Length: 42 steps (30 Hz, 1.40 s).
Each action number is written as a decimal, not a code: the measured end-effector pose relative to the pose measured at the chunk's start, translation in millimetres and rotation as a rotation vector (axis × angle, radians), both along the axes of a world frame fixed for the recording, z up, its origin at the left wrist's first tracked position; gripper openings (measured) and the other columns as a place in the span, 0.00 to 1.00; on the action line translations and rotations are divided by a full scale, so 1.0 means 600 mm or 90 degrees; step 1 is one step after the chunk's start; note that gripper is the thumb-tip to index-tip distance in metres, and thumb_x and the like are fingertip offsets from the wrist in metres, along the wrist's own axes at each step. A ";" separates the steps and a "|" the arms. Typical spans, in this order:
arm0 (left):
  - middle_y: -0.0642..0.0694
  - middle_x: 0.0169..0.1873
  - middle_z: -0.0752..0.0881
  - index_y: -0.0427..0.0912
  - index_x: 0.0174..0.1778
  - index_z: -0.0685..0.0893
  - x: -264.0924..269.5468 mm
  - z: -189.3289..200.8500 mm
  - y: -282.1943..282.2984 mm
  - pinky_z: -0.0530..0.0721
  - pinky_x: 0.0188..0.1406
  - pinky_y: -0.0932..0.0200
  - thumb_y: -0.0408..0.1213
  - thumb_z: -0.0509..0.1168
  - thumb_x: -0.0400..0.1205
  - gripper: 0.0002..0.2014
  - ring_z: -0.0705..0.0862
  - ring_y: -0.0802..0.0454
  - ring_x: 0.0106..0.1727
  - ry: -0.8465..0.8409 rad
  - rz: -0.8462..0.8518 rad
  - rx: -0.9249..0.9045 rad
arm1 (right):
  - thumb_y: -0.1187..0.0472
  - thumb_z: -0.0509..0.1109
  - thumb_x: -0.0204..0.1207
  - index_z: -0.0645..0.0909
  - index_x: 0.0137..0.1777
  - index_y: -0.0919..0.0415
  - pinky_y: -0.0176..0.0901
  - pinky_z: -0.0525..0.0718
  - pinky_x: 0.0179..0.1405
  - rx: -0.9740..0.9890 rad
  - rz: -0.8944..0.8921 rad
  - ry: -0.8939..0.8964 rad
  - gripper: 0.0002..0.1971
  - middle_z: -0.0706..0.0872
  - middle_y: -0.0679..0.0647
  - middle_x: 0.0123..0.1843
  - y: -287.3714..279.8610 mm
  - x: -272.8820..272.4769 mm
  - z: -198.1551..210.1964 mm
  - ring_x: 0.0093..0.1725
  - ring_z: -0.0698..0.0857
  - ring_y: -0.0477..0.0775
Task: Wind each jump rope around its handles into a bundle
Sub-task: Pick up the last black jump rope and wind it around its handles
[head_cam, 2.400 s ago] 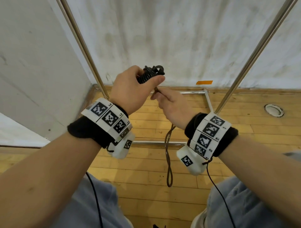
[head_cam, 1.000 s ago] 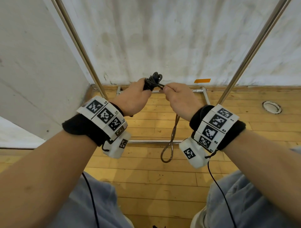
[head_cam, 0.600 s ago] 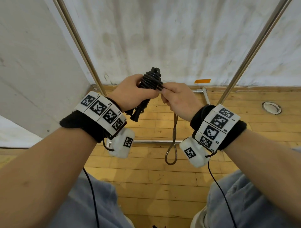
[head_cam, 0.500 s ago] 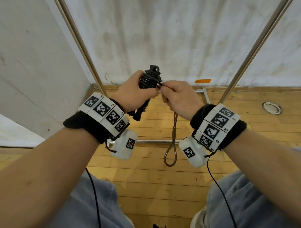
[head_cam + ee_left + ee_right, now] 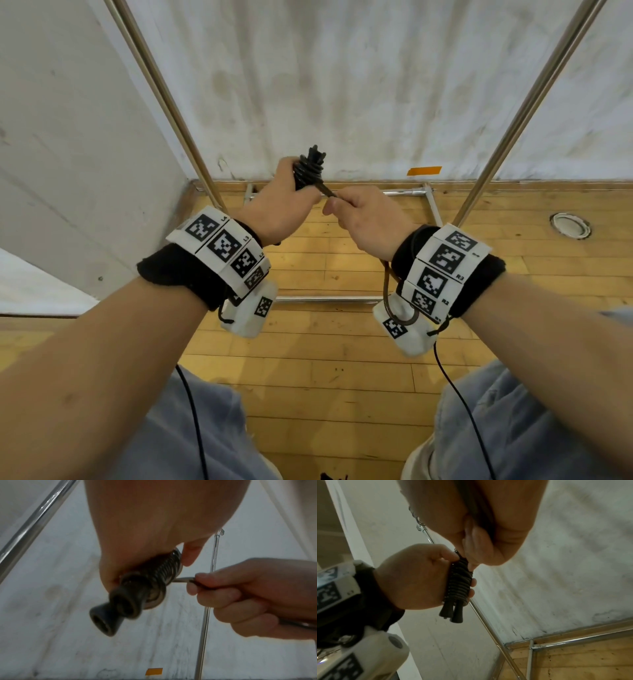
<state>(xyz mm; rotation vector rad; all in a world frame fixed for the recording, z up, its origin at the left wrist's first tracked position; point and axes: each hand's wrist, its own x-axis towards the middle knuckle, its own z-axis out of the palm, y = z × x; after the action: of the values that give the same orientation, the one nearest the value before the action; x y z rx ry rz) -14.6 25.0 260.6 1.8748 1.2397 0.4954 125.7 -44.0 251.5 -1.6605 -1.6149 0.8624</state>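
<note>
My left hand (image 5: 281, 205) grips a black jump rope bundle (image 5: 308, 169), two handles side by side with dark rope coiled tightly round them. The coils (image 5: 159, 574) and a flared handle end (image 5: 106, 619) show in the left wrist view, and both handle ends (image 5: 452, 613) stick out below my fist in the right wrist view. My right hand (image 5: 363, 216) pinches the doubled free rope (image 5: 327, 192) just right of the bundle. The rope's end loop (image 5: 394, 308) hangs under my right wrist, in front of the wrist camera.
A chrome tube frame stands ahead: slanted poles at left (image 5: 164, 99) and right (image 5: 524, 113), floor bars (image 5: 325, 299) on the wooden floor (image 5: 325, 377). White walls close the corner. An orange tape mark (image 5: 424, 170) is on the wall and a round floor fitting (image 5: 570, 224) lies at right.
The hanging loop has shortened and risen from below my hands to my right wrist. My right hand has drawn the rope to the right; the left hand has turned the bundle upright.
</note>
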 end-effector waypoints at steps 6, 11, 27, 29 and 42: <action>0.44 0.46 0.82 0.50 0.76 0.62 -0.017 0.007 0.001 0.85 0.57 0.41 0.41 0.58 0.86 0.23 0.86 0.41 0.49 -0.005 -0.093 -0.025 | 0.58 0.54 0.85 0.81 0.47 0.57 0.37 0.66 0.24 -0.015 -0.017 0.057 0.14 0.70 0.46 0.26 -0.001 0.007 0.003 0.15 0.69 0.39; 0.53 0.46 0.84 0.52 0.69 0.74 -0.030 0.014 0.009 0.82 0.49 0.58 0.50 0.72 0.76 0.26 0.85 0.58 0.46 0.028 -0.057 0.062 | 0.57 0.54 0.86 0.79 0.52 0.64 0.34 0.65 0.17 -0.030 0.018 0.114 0.14 0.67 0.45 0.25 -0.004 0.004 0.009 0.16 0.64 0.40; 0.46 0.41 0.87 0.44 0.62 0.76 -0.020 0.021 -0.001 0.89 0.35 0.41 0.34 0.74 0.73 0.23 0.89 0.50 0.32 -0.041 -0.053 0.013 | 0.60 0.62 0.82 0.78 0.41 0.56 0.28 0.68 0.18 -0.007 0.016 0.061 0.08 0.75 0.46 0.26 -0.004 -0.006 0.010 0.16 0.70 0.37; 0.48 0.39 0.86 0.44 0.62 0.75 -0.023 0.022 0.005 0.88 0.27 0.53 0.37 0.74 0.73 0.23 0.87 0.56 0.26 -0.022 -0.007 0.063 | 0.60 0.65 0.80 0.80 0.41 0.60 0.32 0.71 0.17 -0.028 0.021 0.032 0.07 0.76 0.49 0.27 -0.006 0.001 0.009 0.15 0.70 0.39; 0.44 0.45 0.84 0.47 0.68 0.68 -0.030 0.013 0.019 0.87 0.42 0.51 0.44 0.58 0.86 0.16 0.86 0.49 0.46 0.036 -0.032 -0.023 | 0.58 0.56 0.84 0.81 0.42 0.51 0.24 0.69 0.24 0.033 -0.032 -0.043 0.14 0.77 0.43 0.30 -0.002 0.012 0.005 0.30 0.74 0.43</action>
<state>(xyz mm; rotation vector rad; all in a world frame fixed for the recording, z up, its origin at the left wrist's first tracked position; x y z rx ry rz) -32.6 36.2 268.3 1.8958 1.2262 0.3933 132.7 -44.9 254.8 -1.7022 -1.6198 0.7415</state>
